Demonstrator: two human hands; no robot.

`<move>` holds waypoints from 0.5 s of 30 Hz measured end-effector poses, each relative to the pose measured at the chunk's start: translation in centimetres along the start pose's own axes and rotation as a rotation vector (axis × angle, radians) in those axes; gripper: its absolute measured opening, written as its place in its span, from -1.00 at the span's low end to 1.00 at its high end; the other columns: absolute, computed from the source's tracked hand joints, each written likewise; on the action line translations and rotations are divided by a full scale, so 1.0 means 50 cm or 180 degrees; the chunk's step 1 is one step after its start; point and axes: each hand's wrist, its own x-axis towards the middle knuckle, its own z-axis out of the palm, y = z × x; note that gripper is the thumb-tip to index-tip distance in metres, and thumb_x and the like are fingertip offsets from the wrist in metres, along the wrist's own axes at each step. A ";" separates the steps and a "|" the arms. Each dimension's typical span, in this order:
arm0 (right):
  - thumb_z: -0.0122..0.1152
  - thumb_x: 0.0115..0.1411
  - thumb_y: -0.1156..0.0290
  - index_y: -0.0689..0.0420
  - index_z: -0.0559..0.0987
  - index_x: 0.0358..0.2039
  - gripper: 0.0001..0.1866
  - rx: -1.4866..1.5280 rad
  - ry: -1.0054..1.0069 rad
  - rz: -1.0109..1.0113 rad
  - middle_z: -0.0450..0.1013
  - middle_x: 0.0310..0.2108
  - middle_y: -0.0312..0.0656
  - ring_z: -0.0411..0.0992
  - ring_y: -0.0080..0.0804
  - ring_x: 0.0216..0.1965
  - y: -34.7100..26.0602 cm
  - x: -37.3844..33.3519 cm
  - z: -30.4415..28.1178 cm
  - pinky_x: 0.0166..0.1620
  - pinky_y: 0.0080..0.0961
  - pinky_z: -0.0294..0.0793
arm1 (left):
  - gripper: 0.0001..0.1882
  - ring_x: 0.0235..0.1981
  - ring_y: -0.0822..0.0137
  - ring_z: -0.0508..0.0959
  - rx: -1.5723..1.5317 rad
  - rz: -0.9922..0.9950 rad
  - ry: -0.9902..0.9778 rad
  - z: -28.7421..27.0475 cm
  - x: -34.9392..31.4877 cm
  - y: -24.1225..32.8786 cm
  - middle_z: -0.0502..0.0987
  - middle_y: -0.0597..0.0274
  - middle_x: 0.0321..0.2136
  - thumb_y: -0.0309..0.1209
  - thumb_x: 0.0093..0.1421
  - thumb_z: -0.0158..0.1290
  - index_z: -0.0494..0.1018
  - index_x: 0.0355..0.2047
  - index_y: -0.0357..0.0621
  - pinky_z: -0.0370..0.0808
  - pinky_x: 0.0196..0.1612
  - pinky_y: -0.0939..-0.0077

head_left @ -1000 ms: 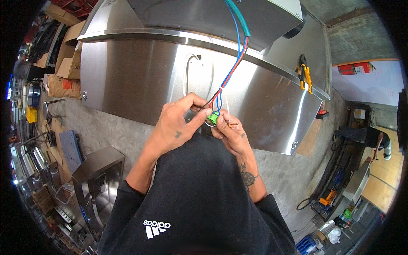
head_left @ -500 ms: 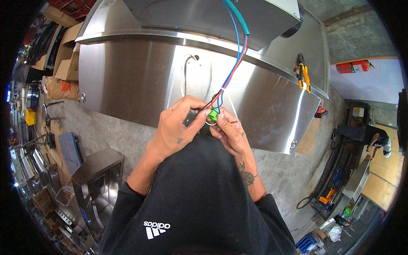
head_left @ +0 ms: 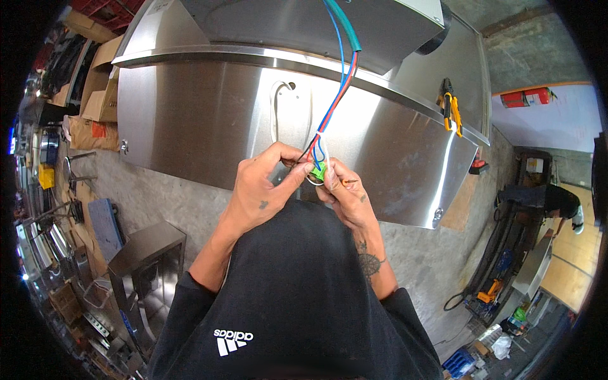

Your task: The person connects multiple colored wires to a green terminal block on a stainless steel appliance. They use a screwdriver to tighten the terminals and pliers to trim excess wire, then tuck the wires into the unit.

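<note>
A small green wire connector (head_left: 318, 171) is pinched between my two hands in front of the steel panel. My left hand (head_left: 265, 180) closes its thumb and finger on the connector's left side. On the other side, my right hand (head_left: 348, 193) grips it too. A thin orange-brown tip (head_left: 349, 182) sticks out by the right fingers; its kind I cannot make out. Red, blue and black wires (head_left: 337, 101) run down from a teal sleeve (head_left: 349, 28) to the connector. Some wire ends are hidden by my fingers. A white cable (head_left: 273, 114) comes out of a hole in the panel.
The brushed steel panel (head_left: 183, 120) spans the space before me. Yellow-handled pliers (head_left: 451, 114) rest on its right edge. Cardboard boxes (head_left: 101, 95) stand at left, a steel cabinet (head_left: 149, 266) at lower left. Another person (head_left: 560, 206) bends over a sheet at far right.
The wires and teal sleeve have shifted slightly left. The white strand by my right hand now stands more upright. Both hands keep hold of the connector in nearly the same place.
</note>
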 end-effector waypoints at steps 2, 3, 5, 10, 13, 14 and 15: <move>0.09 0.54 0.13 0.14 0.58 -0.02 -0.68 0.0011 -0.0002 0.0002 0.22 -0.47 -0.54 0.04 -0.77 -0.52 -0.005 -0.001 0.002 -0.45 -0.66 0.01 | -0.82 -0.23 0.40 0.70 -0.0104 0.0022 0.0033 0.002 0.001 -0.009 0.71 0.08 -0.28 -0.51 0.30 0.28 0.60 -0.12 -0.31 0.61 -0.14 0.47; 0.10 0.54 0.14 0.14 0.58 -0.02 -0.68 0.0016 -0.0004 0.0003 0.21 -0.47 -0.55 0.04 -0.77 -0.52 -0.006 -0.001 0.003 -0.45 -0.66 0.01 | -0.81 -0.22 0.40 0.69 -0.0113 0.0064 0.0052 0.002 0.002 -0.012 0.71 0.09 -0.28 -0.50 0.30 0.29 0.61 -0.12 -0.30 0.61 -0.13 0.47; 0.09 0.54 0.14 0.14 0.59 -0.03 -0.68 0.0026 -0.0034 -0.0012 0.21 -0.47 -0.55 0.04 -0.77 -0.52 -0.007 -0.002 0.002 -0.45 -0.66 0.01 | -0.80 -0.21 0.41 0.69 -0.0177 0.0078 0.0066 0.002 0.004 -0.020 0.71 0.10 -0.27 -0.49 0.30 0.29 0.63 -0.10 -0.30 0.61 -0.10 0.47; 0.10 0.54 0.12 0.15 0.59 -0.03 -0.67 0.0047 0.0021 0.0070 0.21 -0.48 -0.54 0.05 -0.77 -0.52 -0.014 -0.002 0.012 -0.45 -0.66 0.01 | -0.77 -0.20 0.41 0.68 -0.0674 -0.0260 0.0114 0.008 0.000 -0.028 0.72 0.09 -0.24 -0.48 0.30 0.29 0.64 -0.07 -0.31 0.61 -0.08 0.47; 0.10 0.54 0.11 0.17 0.58 -0.03 -0.65 0.0015 0.0038 0.0138 0.20 -0.48 -0.54 0.05 -0.76 -0.52 -0.013 -0.003 0.008 -0.45 -0.66 0.01 | -0.77 -0.20 0.41 0.68 -0.0772 -0.0386 0.0103 0.009 0.000 -0.028 0.72 0.08 -0.22 -0.47 0.30 0.29 0.64 -0.07 -0.32 0.61 -0.07 0.47; 0.10 0.54 0.11 0.17 0.58 -0.03 -0.65 -0.0004 0.0093 0.0164 0.20 -0.48 -0.54 0.05 -0.76 -0.52 -0.016 -0.003 0.012 -0.45 -0.66 0.01 | -0.77 -0.20 0.41 0.68 -0.0722 -0.0356 0.0123 0.010 0.001 -0.029 0.72 0.08 -0.23 -0.47 0.30 0.29 0.64 -0.07 -0.32 0.61 -0.07 0.46; 0.11 0.54 0.11 0.18 0.58 -0.03 -0.64 -0.0022 0.0148 0.0188 0.20 -0.48 -0.54 0.05 -0.76 -0.52 -0.018 -0.002 0.016 -0.45 -0.66 0.01 | -0.77 -0.20 0.41 0.68 -0.0671 -0.0325 0.0142 0.012 0.000 -0.031 0.72 0.09 -0.23 -0.47 0.31 0.29 0.64 -0.07 -0.32 0.61 -0.06 0.46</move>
